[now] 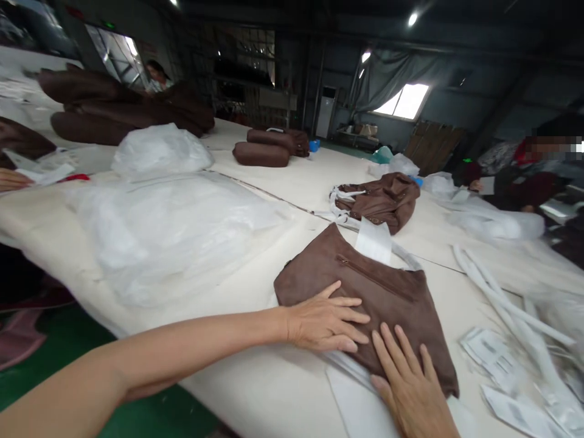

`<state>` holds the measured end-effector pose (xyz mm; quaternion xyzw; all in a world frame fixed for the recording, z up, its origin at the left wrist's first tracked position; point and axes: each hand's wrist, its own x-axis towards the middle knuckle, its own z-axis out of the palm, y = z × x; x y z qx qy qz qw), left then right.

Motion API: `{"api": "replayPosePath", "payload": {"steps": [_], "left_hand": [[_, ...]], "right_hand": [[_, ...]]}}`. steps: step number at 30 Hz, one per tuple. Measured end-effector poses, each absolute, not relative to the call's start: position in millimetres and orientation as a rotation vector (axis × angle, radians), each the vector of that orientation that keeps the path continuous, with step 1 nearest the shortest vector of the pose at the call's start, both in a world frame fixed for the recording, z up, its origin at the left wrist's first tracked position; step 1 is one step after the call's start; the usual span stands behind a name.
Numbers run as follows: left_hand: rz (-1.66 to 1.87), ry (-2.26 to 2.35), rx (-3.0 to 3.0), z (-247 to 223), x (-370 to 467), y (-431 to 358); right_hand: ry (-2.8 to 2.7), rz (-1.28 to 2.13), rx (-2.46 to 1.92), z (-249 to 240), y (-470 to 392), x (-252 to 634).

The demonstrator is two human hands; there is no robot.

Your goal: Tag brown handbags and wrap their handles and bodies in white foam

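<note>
A brown handbag point(387, 286) with a zipped pocket lies flat on the white-covered table in front of me. My left hand point(326, 319) rests on its near left part, fingers spread and palm down. Beside it, my right hand point(410, 377) lies on the lower right part of the bag, its fingers stretched out. Neither hand grips anything. A white paper sheet point(374, 239) and a white-wrapped strap show at the bag's far edge. White sheets point(353, 401) stick out from under its near edge.
Clear plastic bags point(177, 225) spread over the table's left. Another brown bag point(383, 201) with white-wrapped handles lies beyond mine. Stacked brown bags point(114, 106) stand at the far left. White strips point(506, 310) and printed packets point(493, 356) lie at right. Other people work across the table.
</note>
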<state>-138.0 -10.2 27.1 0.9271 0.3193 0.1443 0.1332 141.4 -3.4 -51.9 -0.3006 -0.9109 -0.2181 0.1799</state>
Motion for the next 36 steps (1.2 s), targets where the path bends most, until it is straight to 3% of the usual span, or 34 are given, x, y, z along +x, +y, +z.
{"api": "replayPosePath", "payload": {"steps": [4, 7, 10, 13, 17, 23, 29, 33, 36], "left_hand": [[0.452, 0.942, 2.761, 16.5, -136.7, -13.7], [0.443, 0.951, 2.848, 8.2, -140.1, -11.3], [0.465, 0.961, 2.903, 7.2, -142.5, -8.3], [0.465, 0.97, 2.959, 9.9, -142.5, -6.9], [0.579, 0.961, 3.061, 10.9, -141.8, -2.9], [0.641, 0.91, 3.232, -3.2, -143.9, 10.2], [0.597, 0.886, 3.027, -3.1, -143.7, 4.8], [0.616, 0.959, 2.854, 8.3, -141.4, -3.8], [0.664, 0.982, 2.808, 9.3, -139.0, -6.8]], "right_hand": [[-2.664, -0.399, -0.929, -39.1, -8.1, 147.7], [-2.656, 0.256, -1.071, 0.9, 3.5, 146.2], [-2.118, 0.804, -1.334, 47.2, 44.5, 134.9], [-1.59, 0.984, -1.407, 70.8, 113.8, 113.2], [-1.292, 1.2, -1.484, 56.5, 203.9, 81.2], [-1.274, 1.367, -1.459, 30.3, 256.4, 46.2], [-1.355, 1.427, -1.183, 68.9, 239.2, 43.6], [-1.762, 1.175, -1.018, 93.7, 179.2, 60.3], [-2.138, 0.886, -0.895, 82.9, 123.0, 76.9]]}}
